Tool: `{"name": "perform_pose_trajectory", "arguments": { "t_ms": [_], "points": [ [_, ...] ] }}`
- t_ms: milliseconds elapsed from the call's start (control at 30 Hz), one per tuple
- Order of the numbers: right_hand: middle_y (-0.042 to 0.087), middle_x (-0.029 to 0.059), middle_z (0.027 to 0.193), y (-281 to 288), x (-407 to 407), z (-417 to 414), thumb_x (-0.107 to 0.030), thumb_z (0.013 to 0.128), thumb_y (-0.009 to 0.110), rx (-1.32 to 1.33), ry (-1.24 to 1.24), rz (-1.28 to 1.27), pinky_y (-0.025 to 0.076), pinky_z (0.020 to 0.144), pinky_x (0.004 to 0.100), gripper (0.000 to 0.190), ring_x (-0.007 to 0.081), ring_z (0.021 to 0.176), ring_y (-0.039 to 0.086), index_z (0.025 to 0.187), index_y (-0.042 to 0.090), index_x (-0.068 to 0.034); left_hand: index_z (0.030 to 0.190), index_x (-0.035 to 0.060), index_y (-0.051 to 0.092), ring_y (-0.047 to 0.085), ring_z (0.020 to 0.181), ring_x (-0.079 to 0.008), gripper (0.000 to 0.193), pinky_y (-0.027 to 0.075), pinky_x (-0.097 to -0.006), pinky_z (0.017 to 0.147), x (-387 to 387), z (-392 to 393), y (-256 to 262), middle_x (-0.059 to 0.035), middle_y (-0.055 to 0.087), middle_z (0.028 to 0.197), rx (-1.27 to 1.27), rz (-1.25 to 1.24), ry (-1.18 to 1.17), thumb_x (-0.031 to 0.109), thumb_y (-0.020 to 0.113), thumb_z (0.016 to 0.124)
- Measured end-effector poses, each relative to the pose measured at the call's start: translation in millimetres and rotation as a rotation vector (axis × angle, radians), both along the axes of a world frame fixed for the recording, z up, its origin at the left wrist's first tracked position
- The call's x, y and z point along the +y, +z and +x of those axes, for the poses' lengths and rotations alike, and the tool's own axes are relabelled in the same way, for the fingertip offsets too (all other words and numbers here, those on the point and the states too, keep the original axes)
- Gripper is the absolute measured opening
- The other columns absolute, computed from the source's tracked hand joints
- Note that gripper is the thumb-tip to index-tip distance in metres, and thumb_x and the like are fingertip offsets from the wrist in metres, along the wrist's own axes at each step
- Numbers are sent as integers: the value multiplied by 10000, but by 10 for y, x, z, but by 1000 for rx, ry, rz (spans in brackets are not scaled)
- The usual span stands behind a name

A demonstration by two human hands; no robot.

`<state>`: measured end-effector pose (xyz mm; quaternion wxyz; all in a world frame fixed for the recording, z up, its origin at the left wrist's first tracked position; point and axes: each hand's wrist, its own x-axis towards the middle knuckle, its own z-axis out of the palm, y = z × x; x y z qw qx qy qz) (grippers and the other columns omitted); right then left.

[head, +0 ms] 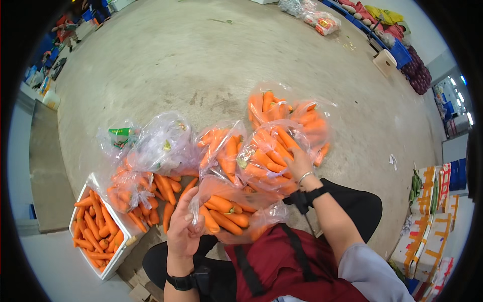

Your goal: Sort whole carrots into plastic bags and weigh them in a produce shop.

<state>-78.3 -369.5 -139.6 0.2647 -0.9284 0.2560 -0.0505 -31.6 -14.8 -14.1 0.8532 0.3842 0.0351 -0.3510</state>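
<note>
My left hand (185,226) pinches the edge of a clear plastic bag (258,204) between thumb and fingers. Several carrots (226,219) lie inside that bag, in front of my lap. To its upper right, my right hand (300,166) is at another bag of carrots (269,154), its fingertips against the carrots; whether it grips one is hidden. Loose carrots (166,188) are piled on the floor left of the bag I hold. A knotted carrot bag (128,188) rests on that pile.
A white foam box (126,247) of carrots stands at the left. More bagged carrots (222,151) and a bundle of clear bags (166,143) lie ahead. Taped foam boxes (434,241) are stacked at the right. Net sacks (417,71) and a person (66,32) appear farther off.
</note>
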Motion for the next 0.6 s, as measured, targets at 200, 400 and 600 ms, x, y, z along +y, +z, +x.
{"name": "perform_pose_trajectory", "arguments": {
  "t_ms": [200, 400, 600],
  "points": [
    [586, 286, 1007, -275, -186, -221, -515, 553, 772, 565, 277, 209, 486, 796, 408, 1067, 391, 947, 591, 1325, 258, 10, 1334, 4, 348, 378, 528, -47, 665, 278, -154, 422, -113, 86, -7, -184, 455, 1245, 6, 58, -34, 187, 595, 744],
    [605, 270, 971, -247, -298, -238, -524, 638, 708, 493, 320, 99, 475, 783, 427, 802, 394, 927, 595, 1206, 453, -19, 1334, -10, 341, 358, 514, -41, 668, 267, -162, 427, -216, 140, 6, -175, 436, 1264, 26, 87, -62, 152, 589, 735],
    [609, 248, 1000, -350, -584, 164, -328, 699, 638, 57, -74, 356, 467, 818, 421, 509, 378, 941, 589, 1085, 560, -5, 1331, -19, 341, 350, 508, -39, 679, 265, -162, 424, -285, 159, 10, -178, 436, 1268, 22, 145, -64, 172, 613, 738]
  ]
}}
